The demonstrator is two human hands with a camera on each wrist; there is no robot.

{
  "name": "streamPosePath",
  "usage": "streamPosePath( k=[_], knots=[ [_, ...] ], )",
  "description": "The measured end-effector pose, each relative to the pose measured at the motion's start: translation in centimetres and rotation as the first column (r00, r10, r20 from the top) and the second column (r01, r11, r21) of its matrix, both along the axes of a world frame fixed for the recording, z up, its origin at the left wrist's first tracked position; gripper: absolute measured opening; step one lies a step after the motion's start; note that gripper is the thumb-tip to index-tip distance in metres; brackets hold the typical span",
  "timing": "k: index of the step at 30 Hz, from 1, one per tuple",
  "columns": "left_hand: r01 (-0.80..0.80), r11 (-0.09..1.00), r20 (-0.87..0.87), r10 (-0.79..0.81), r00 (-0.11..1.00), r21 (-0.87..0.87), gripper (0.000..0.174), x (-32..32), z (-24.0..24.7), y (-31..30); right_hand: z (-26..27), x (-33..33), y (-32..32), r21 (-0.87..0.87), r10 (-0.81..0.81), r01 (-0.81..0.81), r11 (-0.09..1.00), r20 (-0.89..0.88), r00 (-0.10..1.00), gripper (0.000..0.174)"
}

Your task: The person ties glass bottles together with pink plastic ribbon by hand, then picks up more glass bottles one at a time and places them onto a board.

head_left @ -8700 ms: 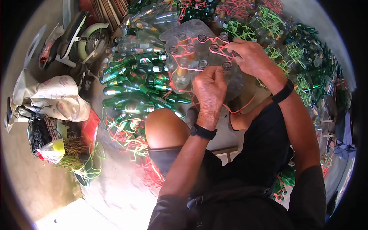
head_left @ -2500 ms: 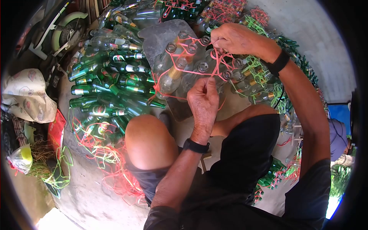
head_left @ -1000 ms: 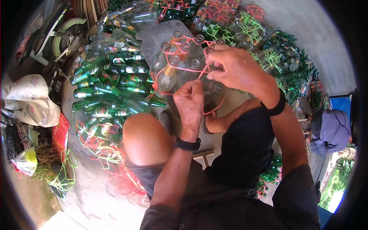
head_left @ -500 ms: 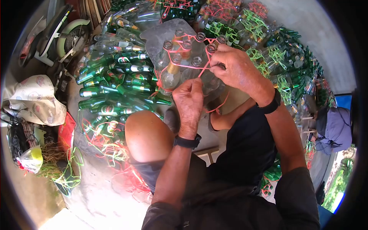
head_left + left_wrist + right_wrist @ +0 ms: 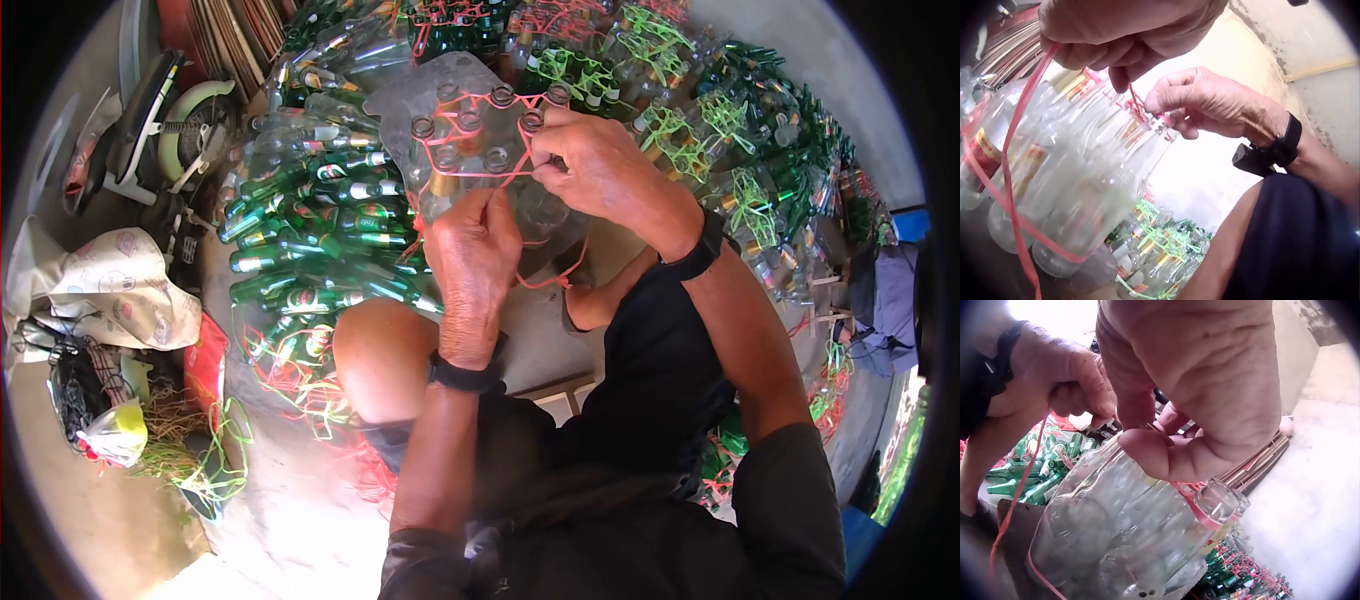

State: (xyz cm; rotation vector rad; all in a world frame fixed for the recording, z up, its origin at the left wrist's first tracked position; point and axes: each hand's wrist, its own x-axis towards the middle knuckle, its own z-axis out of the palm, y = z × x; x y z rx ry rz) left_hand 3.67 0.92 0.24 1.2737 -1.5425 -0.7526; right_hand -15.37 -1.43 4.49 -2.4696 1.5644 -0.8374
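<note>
A bundle of clear glass bottles (image 5: 448, 160) stands upright, with a pink plastic strap (image 5: 478, 174) crossing between the necks. My left hand (image 5: 470, 250) pinches the strap between thumb and forefinger at the bundle's near side. From that grip a loose length of strap (image 5: 1017, 119) hangs down past the bottles in the left wrist view. At the bundle's right side, my right hand (image 5: 605, 172) has thumb and fingertips pinched on the strap close to a bottle mouth (image 5: 1219, 499). In the right wrist view, my curled fingers cover the pinched part.
A dark board (image 5: 395, 100) lies under the bundle. Green bottles (image 5: 340, 225) lie heaped to the left, and bundles tied with green strap (image 5: 720, 115) stand to the right. Loose strap (image 5: 300, 385) is scattered by the left knee. A motorbike-like wheel (image 5: 205, 135) stands farther left.
My right hand, raised beyond the bottle necks 2.5 s ago, is back low beside them. My left hand has since moved left along the bundle's near side, keeping its pinch on the strap.
</note>
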Motion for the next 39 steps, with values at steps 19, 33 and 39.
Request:
streamPosePath(
  k=[19,33,39],
  knots=[
    [0.290,0.925,0.493,-0.139,0.859,-0.245,0.011,0.1,5.2,-5.9,-0.2,0.2,0.1,-0.041,0.060,-0.058,0.997,0.063,0.996,0.010],
    [0.270,0.926,0.592,-0.377,0.712,0.265,0.017,0.1,5.8,-11.4,-0.2,0.2,0.2,-0.011,0.081,-0.080,0.997,0.061,0.995,0.012],
    [0.249,0.944,0.705,-0.328,0.628,0.217,0.016,0.6,6.0,-11.0,-0.5,0.0,-0.1,-0.020,0.089,-0.088,0.996,0.055,0.994,0.010]
  ],
)
